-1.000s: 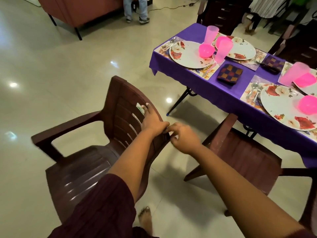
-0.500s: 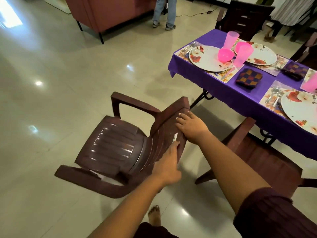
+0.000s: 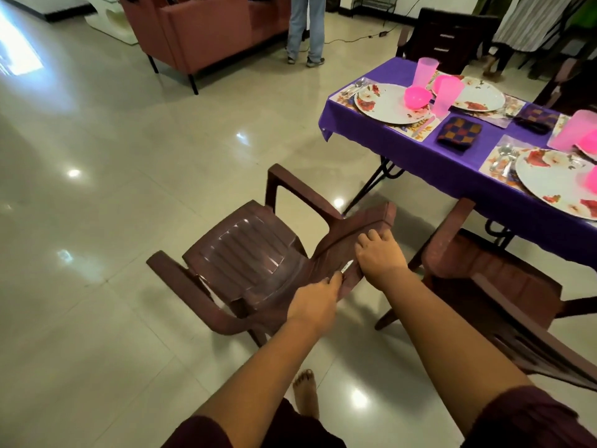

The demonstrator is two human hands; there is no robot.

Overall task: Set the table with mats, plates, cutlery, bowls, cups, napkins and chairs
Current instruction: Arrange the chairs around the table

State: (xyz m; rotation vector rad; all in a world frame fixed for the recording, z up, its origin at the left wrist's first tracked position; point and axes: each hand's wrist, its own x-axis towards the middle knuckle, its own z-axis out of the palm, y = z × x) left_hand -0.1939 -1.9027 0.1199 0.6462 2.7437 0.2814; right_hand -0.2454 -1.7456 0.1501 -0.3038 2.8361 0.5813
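Now both hands, left hand (image 3: 315,302) and right hand (image 3: 381,253), grip the brown plastic armchair's (image 3: 245,253) backrest. Swung carelessly, it could strike the second brown chair (image 3: 484,286) at right.

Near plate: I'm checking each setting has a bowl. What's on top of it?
A pink bowl sits on the near plate, by its far edge. The patch beneath the bowl is hidden; elsewhere only the floral print shows.

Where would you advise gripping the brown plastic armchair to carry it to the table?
Probably the backrest's top edge, from behind: both hands, left hand and right hand, already grip there on the brown plastic armchair, a straight rail facing the person.
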